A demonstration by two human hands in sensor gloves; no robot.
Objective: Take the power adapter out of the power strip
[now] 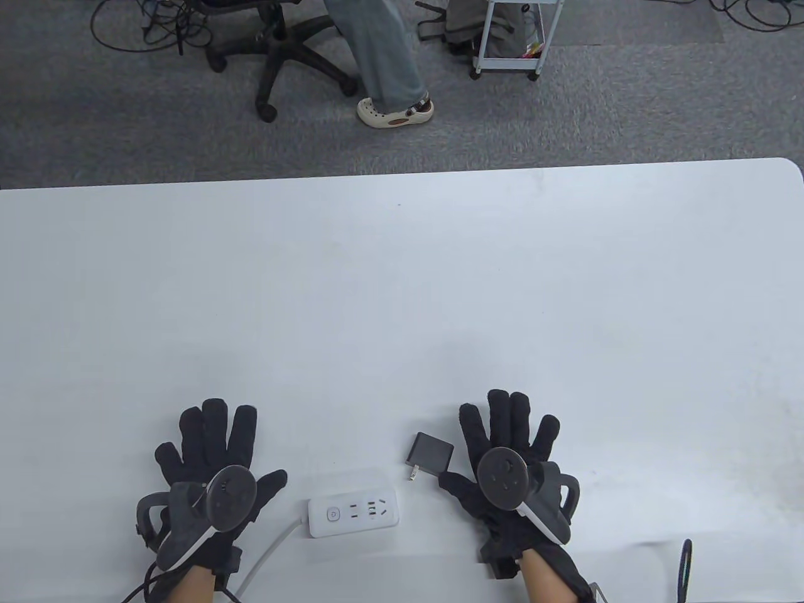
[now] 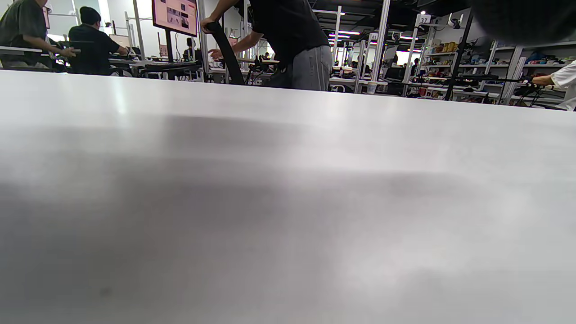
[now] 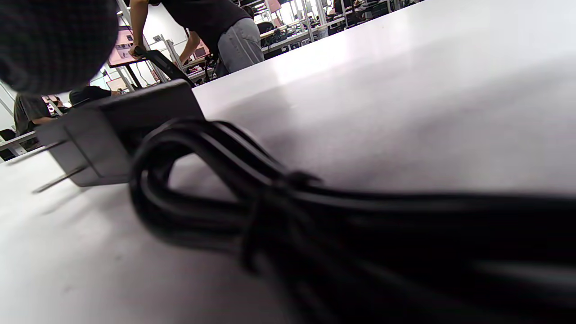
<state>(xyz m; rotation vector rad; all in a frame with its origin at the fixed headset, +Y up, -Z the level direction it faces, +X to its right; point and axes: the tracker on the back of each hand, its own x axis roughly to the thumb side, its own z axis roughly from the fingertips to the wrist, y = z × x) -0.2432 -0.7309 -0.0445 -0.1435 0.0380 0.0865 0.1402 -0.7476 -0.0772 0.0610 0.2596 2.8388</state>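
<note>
A white power strip (image 1: 353, 517) lies near the table's front edge, its sockets bare, its white cable (image 1: 270, 553) running off toward the front left. The black power adapter (image 1: 431, 455) lies unplugged on the table just right of the strip, its two prongs pointing toward the strip. It shows in the right wrist view (image 3: 121, 130) with its bundled black cord (image 3: 279, 211). My left hand (image 1: 210, 452) lies flat with fingers spread, left of the strip, holding nothing. My right hand (image 1: 509, 433) lies flat with fingers spread, just right of the adapter, over the cord.
The white table (image 1: 402, 282) stretches wide beyond the hands. A black strap (image 1: 684, 568) lies at the front right edge. Past the table's far edge stand an office chair (image 1: 276, 44), a person's legs (image 1: 383, 63) and a small cart (image 1: 509, 38).
</note>
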